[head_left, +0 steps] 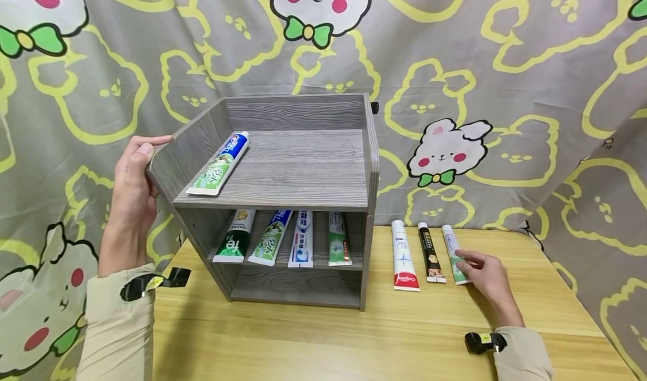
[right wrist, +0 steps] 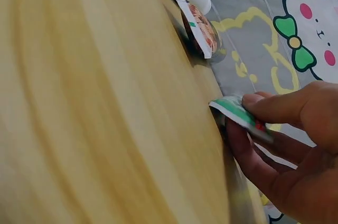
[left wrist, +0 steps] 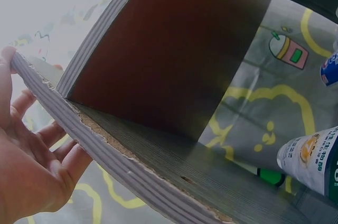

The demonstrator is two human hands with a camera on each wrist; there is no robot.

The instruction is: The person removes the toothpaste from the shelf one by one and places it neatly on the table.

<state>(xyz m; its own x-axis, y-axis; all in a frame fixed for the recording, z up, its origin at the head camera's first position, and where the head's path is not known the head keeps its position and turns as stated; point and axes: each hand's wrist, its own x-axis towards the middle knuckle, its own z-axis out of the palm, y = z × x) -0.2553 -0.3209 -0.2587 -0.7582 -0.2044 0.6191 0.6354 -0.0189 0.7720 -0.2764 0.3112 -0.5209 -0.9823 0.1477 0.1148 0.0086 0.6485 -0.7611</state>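
Observation:
My left hand (head_left: pixel 132 173) grips the front edge of the upper left side panel of a grey wood-grain shelf (head_left: pixel 303 170). In the left wrist view, the thumb and fingers lie on either side of that panel edge (left wrist: pixel 100 147). At the right, my right hand (head_left: pixel 482 277) pinches a green-and-white toothpaste tube (head_left: pixel 449 238) between thumb and fingers near its flat end. The right wrist view shows that flat end (right wrist: pixel 232 109) close over the table's surface. Beside it lie a black toothpaste tube (head_left: pixel 429 254) and a white-and-red Colgate tube (head_left: pixel 404 252).
On the shelf's top board lies a blue-and-green toothpaste tube (head_left: pixel 219 164). Several more, including a dark green one (head_left: pixel 235 237) and a white-and-blue one (head_left: pixel 302 240), lie on the middle board. A patterned curtain (head_left: pixel 333 66) hangs behind the wooden table (head_left: pixel 303 341).

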